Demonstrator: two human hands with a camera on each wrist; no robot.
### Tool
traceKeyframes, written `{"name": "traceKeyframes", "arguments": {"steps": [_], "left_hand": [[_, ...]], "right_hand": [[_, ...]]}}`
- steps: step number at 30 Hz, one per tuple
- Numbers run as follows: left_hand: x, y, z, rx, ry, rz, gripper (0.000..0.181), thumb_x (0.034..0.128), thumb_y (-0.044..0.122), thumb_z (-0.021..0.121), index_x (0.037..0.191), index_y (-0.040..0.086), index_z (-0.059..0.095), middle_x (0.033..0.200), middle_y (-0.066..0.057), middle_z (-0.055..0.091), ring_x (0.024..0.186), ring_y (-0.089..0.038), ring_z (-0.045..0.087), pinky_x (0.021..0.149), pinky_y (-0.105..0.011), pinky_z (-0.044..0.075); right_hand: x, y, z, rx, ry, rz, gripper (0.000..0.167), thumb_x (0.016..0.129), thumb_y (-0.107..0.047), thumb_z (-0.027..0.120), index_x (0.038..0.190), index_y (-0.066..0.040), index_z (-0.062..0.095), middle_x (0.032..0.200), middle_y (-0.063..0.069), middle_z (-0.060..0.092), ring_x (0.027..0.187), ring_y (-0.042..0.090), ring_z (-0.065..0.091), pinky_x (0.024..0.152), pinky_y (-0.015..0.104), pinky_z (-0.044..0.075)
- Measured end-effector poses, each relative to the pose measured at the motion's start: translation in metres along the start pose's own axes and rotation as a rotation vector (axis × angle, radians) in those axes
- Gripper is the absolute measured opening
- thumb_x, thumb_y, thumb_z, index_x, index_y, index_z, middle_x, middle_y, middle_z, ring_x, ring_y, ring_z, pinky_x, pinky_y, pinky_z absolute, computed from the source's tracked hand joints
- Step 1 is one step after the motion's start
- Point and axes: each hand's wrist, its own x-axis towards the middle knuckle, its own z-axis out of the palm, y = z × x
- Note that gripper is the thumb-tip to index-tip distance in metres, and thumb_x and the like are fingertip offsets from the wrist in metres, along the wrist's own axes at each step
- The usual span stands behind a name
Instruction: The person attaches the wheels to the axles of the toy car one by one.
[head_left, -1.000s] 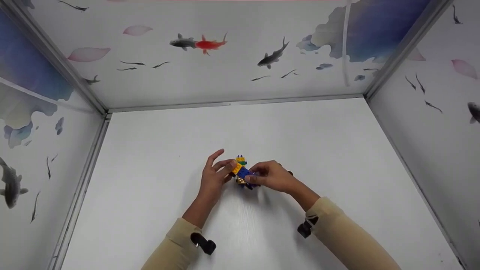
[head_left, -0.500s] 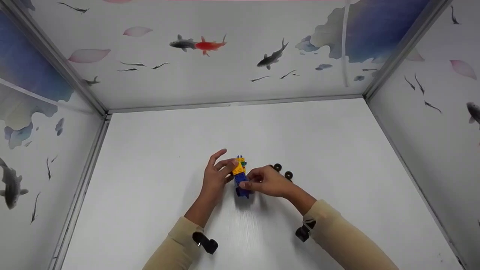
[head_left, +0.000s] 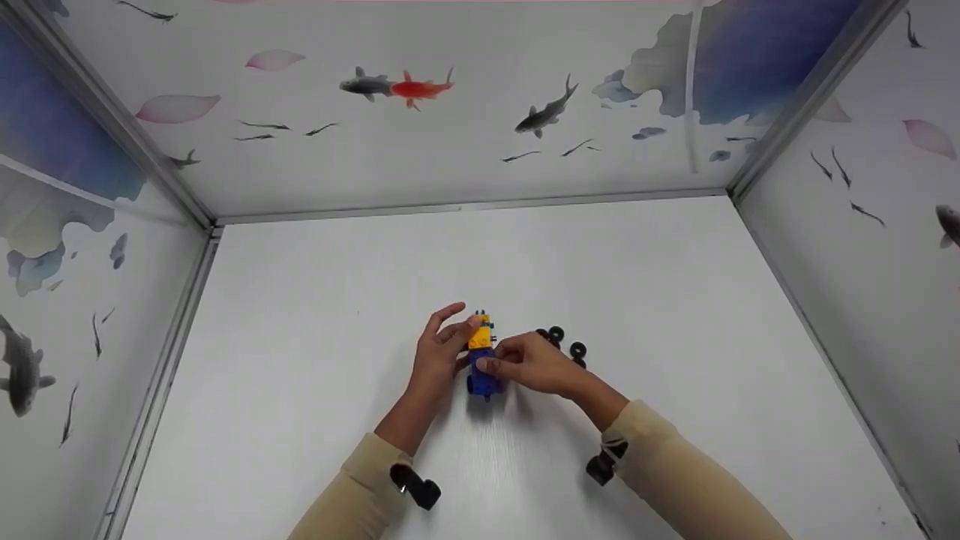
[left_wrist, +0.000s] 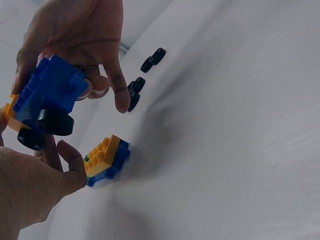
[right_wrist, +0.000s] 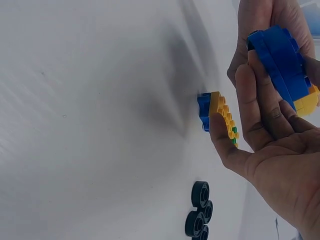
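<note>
Both hands hold one toy car [head_left: 484,371] of building blocks, blue at the near end and yellow at the far end, raised above the table. My left hand [head_left: 437,356] grips the yellow end between thumb and fingers, its index finger extended. With thumb and fingers, my right hand [head_left: 536,364] pinches the blue part from the right side. Black wheels [left_wrist: 55,122] show on the car's blue end in the left wrist view. Below it, a second block assembly [left_wrist: 107,157], yellow studs over a blue base with a bit of green, stands on the table.
Several loose black wheels [head_left: 577,350] lie on the white table [head_left: 337,285], just beyond and right of my right hand. Walls printed with fish [head_left: 547,109] close off the back and both sides.
The toy car has swung from a slant to nearly straight, blue end toward me. My right hand has shifted slightly nearer and left, uncovering loose wheels. My left hand still grips the yellow end.
</note>
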Motion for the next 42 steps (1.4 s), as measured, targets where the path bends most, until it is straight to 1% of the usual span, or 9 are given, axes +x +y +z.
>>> {"name": "traceKeyframes", "arguments": {"steps": [5, 9, 13, 15, 19, 21, 25, 30, 42], "left_hand": [[-0.002, 0.000, -0.001, 0.069, -0.056, -0.016, 0.059, 0.1080, 0.062, 0.063, 0.158, 0.033, 0.054, 0.153, -0.012, 0.062, 0.124, -0.029, 0.067, 0.111, -0.042, 0.060], [-0.005, 0.001, -0.003, 0.103, -0.154, 0.013, 0.057, 0.1093, 0.059, 0.063, 0.161, 0.040, 0.050, 0.167, -0.008, 0.046, 0.143, -0.035, 0.059, 0.118, -0.054, 0.056], [-0.008, 0.001, -0.007, 0.144, -0.247, 0.045, 0.063, 0.1077, 0.051, 0.070, 0.165, 0.043, 0.044, 0.179, -0.001, 0.028, 0.154, -0.038, 0.052, 0.124, -0.063, 0.048], [-0.009, 0.001, -0.009, 0.166, -0.285, 0.059, 0.067, 0.1066, 0.045, 0.074, 0.166, 0.043, 0.042, 0.181, 0.002, 0.024, 0.152, -0.037, 0.055, 0.124, -0.060, 0.049], [-0.009, 0.002, -0.013, 0.210, -0.345, 0.113, 0.069, 0.1041, 0.033, 0.080, 0.165, 0.036, 0.046, 0.182, 0.006, 0.022, 0.142, -0.036, 0.062, 0.118, -0.048, 0.056], [-0.009, 0.003, -0.016, 0.221, -0.363, 0.122, 0.069, 0.1025, 0.028, 0.082, 0.163, 0.034, 0.049, 0.181, 0.006, 0.025, 0.141, -0.035, 0.061, 0.114, -0.043, 0.058], [-0.010, 0.003, -0.020, 0.202, -0.399, 0.097, 0.071, 0.0999, 0.024, 0.084, 0.162, 0.034, 0.051, 0.180, 0.006, 0.029, 0.142, -0.035, 0.058, 0.107, -0.039, 0.061], [-0.010, 0.003, -0.020, 0.203, -0.428, 0.138, 0.071, 0.0999, 0.019, 0.084, 0.161, 0.030, 0.051, 0.180, 0.009, 0.028, 0.139, -0.036, 0.057, 0.103, -0.040, 0.062], [-0.007, -0.001, -0.021, 0.216, -0.430, 0.174, 0.052, 0.1013, 0.021, 0.083, 0.149, 0.021, 0.062, 0.180, 0.006, 0.028, 0.139, -0.041, 0.056, 0.104, -0.043, 0.064]], "right_hand": [[0.002, 0.001, -0.003, 0.024, 0.039, 0.037, 0.038, 0.105, -0.052, 0.074, 0.099, -0.014, 0.081, 0.080, 0.001, 0.075, 0.078, 0.019, 0.062, 0.067, 0.027, 0.042], [0.002, 0.003, -0.007, 0.066, 0.066, 0.059, 0.039, 0.106, -0.052, 0.073, 0.103, -0.014, 0.081, 0.084, 0.000, 0.080, 0.088, 0.029, 0.070, 0.072, 0.030, 0.046], [0.003, 0.007, -0.010, 0.117, 0.080, 0.070, 0.036, 0.108, -0.046, 0.072, 0.105, -0.012, 0.081, 0.087, 0.002, 0.082, 0.089, 0.023, 0.073, 0.079, 0.035, 0.054], [0.003, 0.009, -0.010, 0.137, 0.084, 0.074, 0.033, 0.109, -0.042, 0.070, 0.108, -0.011, 0.082, 0.090, 0.002, 0.082, 0.088, 0.018, 0.072, 0.086, 0.041, 0.060], [0.004, 0.010, -0.011, 0.167, 0.083, 0.084, 0.035, 0.109, -0.042, 0.070, 0.109, -0.010, 0.082, 0.090, 0.001, 0.082, 0.087, 0.015, 0.073, 0.097, 0.052, 0.063], [0.004, 0.010, -0.010, 0.175, 0.079, 0.085, 0.038, 0.108, -0.047, 0.071, 0.108, -0.010, 0.082, 0.087, 0.000, 0.081, 0.087, 0.015, 0.073, 0.098, 0.054, 0.062], [0.003, 0.009, -0.009, 0.178, 0.076, 0.072, 0.042, 0.106, -0.051, 0.072, 0.106, -0.010, 0.082, 0.083, -0.002, 0.079, 0.086, 0.015, 0.070, 0.097, 0.055, 0.062], [0.002, 0.008, -0.009, 0.183, 0.072, 0.067, 0.042, 0.107, -0.050, 0.071, 0.107, -0.010, 0.082, 0.086, -0.001, 0.081, 0.088, 0.015, 0.073, 0.100, 0.056, 0.062], [0.004, 0.012, -0.010, 0.176, 0.055, 0.029, 0.040, 0.109, -0.048, 0.068, 0.111, -0.010, 0.082, 0.089, -0.003, 0.079, 0.090, 0.016, 0.071, 0.096, 0.053, 0.060]]}}
